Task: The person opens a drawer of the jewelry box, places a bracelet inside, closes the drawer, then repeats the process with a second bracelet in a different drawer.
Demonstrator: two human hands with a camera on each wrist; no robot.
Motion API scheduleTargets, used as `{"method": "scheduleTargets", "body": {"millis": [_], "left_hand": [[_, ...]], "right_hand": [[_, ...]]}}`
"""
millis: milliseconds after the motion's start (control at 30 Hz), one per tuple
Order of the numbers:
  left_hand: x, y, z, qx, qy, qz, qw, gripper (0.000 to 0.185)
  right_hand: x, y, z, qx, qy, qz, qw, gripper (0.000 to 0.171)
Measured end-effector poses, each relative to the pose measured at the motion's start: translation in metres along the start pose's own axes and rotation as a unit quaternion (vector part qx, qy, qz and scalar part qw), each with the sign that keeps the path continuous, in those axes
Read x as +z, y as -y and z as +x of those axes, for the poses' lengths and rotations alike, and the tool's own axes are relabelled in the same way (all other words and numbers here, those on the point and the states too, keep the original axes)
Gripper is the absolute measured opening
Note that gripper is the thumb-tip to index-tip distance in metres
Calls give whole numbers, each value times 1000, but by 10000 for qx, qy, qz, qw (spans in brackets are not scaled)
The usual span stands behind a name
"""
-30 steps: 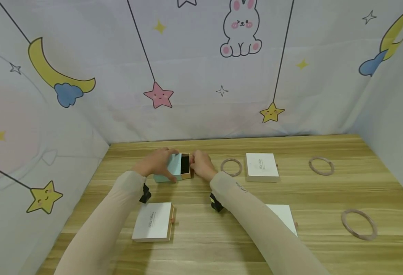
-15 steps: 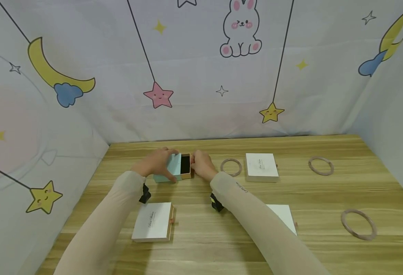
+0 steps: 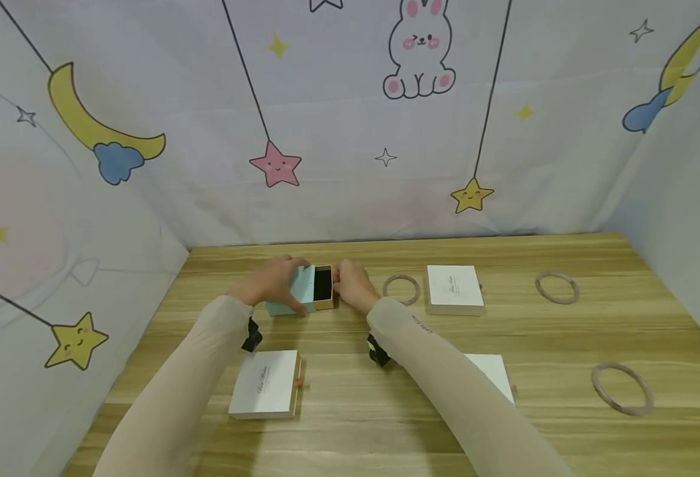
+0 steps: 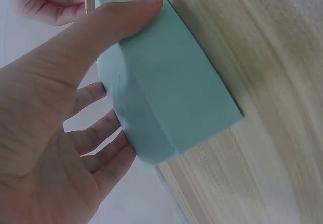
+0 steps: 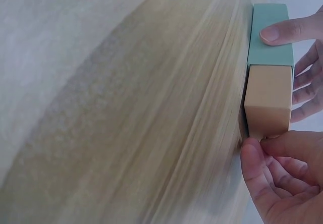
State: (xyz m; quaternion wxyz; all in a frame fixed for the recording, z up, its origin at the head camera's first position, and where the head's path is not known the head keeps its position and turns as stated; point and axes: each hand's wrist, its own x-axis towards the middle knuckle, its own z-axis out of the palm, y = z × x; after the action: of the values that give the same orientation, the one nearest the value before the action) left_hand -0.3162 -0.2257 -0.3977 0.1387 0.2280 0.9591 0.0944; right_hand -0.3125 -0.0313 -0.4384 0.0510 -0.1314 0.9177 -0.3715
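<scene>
- Now our left hand (image 3: 274, 283) holds the blue box sleeve (image 3: 299, 291) tight.
- Our right hand (image 3: 352, 286) pinches the tan drawer (image 3: 323, 287).
- Pulling too hard could make it pop out.

**Wooden table inside a printed fabric enclosure**

Light wood-grain table (image 3: 565, 331), boards running left to right. Enclosed far, left and right by pale fabric backdrop (image 3: 338, 199) printed with cartoon shapes: white rabbit (image 3: 419, 50) at far centre, pink star (image 3: 275, 165) and yellow star (image 3: 472, 195) on dark strings, yellow moon with blue cloud (image 3: 96, 136) at left. Soft, even light, faint shadows.
</scene>
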Motion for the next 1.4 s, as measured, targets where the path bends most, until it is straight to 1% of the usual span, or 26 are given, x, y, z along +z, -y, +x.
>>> {"method": "scheduleTargets", "body": {"millis": [267, 467, 700, 933, 1067, 1167, 1333, 1400], "left_hand": [[1, -1, 2, -22, 17, 50, 10000, 105], [2, -2, 2, -16, 18, 89, 10000, 105], [2, -1, 3, -1, 29, 59, 10000, 105], [2, -1, 2, -71, 62, -72, 9999, 105], [1, -1, 2, -92, 66, -112, 9999, 104], [0, -2, 0, -67, 48, -82, 9999, 104], [-1, -3, -2, -39, 7, -23, 10000, 104], [-1, -2, -1, -19, -11, -13, 10000, 104]], "right_hand": [[0, -5, 0, 25, 38, 241, 9997, 26], [-1, -7, 0, -41, -16, 181, 9998, 26], [-3, -8, 1, -1, 14, 91, 10000, 24], [-4, -8, 1, 71, 64, 207, 9997, 27], [-4, -7, 1, 115, 136, 263, 9995, 22], [-5, -7, 1, 107, 154, 281, 9994, 20], [-6, -6, 0, 65, 143, 270, 9995, 25], [-6, -5, 0, 60, 151, 270, 9995, 25]]}}
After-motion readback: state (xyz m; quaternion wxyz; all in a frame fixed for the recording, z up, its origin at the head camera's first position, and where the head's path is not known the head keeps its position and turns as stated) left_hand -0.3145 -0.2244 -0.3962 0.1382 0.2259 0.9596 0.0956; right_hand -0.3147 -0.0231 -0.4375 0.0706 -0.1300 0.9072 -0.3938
